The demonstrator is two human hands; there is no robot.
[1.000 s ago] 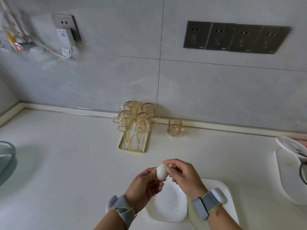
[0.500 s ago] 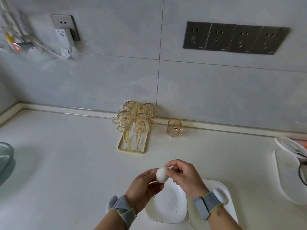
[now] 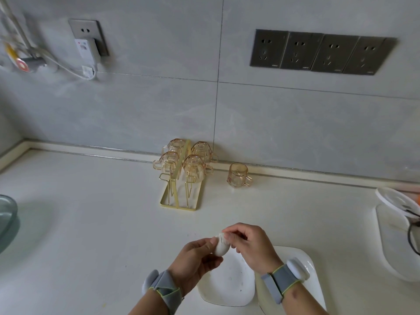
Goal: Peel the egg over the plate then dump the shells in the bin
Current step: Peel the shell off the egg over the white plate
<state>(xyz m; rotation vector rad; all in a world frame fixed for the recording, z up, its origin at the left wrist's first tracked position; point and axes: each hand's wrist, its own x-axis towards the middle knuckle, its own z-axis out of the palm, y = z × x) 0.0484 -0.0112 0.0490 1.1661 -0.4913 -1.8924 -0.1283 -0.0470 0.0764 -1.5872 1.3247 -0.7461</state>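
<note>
A white egg [image 3: 221, 246] with a crack across its top is held above the far edge of a small white plate [image 3: 229, 285]. My left hand [image 3: 195, 258] grips the egg from the left and below. My right hand [image 3: 250, 244] pinches the shell at the egg's top with thumb and fingertips. A few small specks lie on the plate. A second, larger white plate [image 3: 313, 289] lies to the right, partly under my right wrist. No bin is in view.
A gold rack [image 3: 181, 196] with several amber glass cups stands at the back, with one loose amber cup [image 3: 238, 175] beside it. A glass bowl [image 3: 6, 214] sits at the left edge. A white board with a dish [image 3: 395, 205] lies at the right edge.
The egg has tilted in my left hand, and a crack shows at its top. My right fingers have shifted onto the top of the shell.
</note>
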